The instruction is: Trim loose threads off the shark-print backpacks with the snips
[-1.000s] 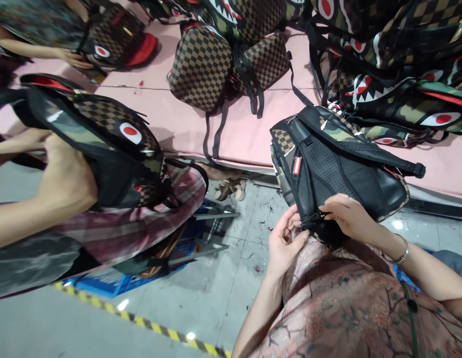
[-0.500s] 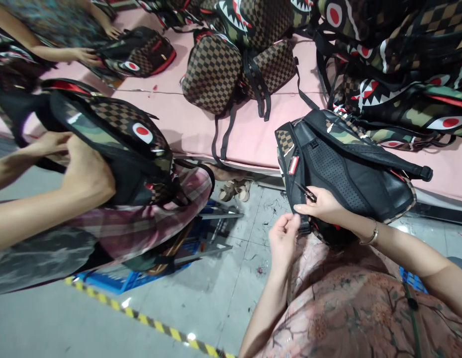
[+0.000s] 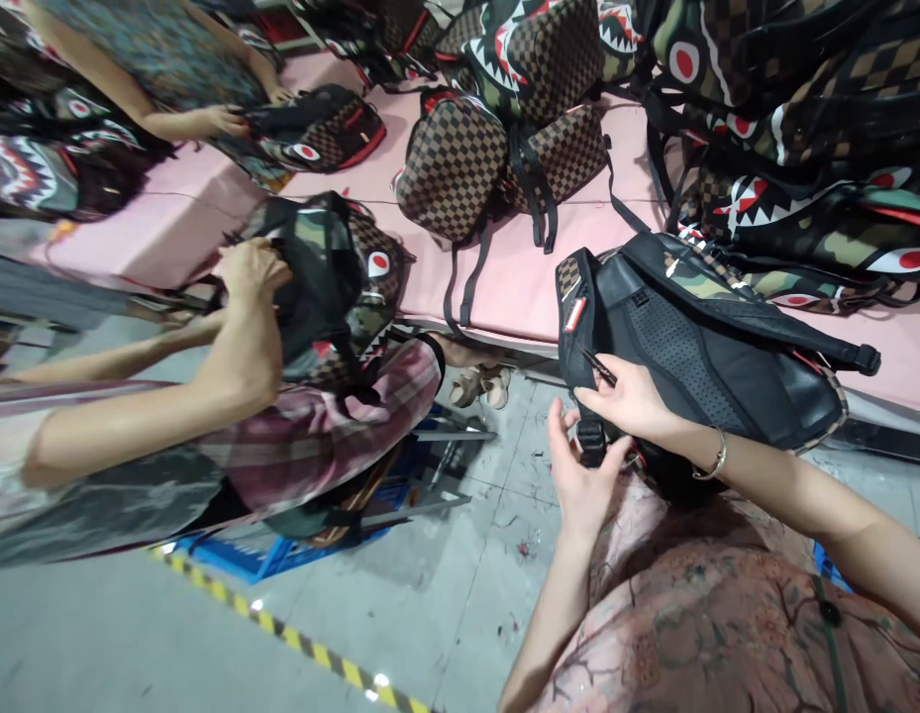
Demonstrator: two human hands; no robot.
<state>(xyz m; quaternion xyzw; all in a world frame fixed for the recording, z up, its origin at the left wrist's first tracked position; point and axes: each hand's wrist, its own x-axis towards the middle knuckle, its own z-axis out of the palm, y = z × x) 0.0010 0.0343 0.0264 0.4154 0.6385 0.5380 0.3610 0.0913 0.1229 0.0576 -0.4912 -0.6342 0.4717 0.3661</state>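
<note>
The right grip [image 3: 632,398] is closed around a slim dark tool [image 3: 602,370], its tip pointing up and left. Just below and left, the left grip [image 3: 584,483] has thumb and fingers on either side of a black buckle [image 3: 591,445]; whether they clamp it, I cannot tell. The bag [image 3: 671,332] lies under and beyond the right grip, against the pink bench [image 3: 504,292]. Well left of both grips, a co-worker handles another bag [image 3: 311,267].
</note>
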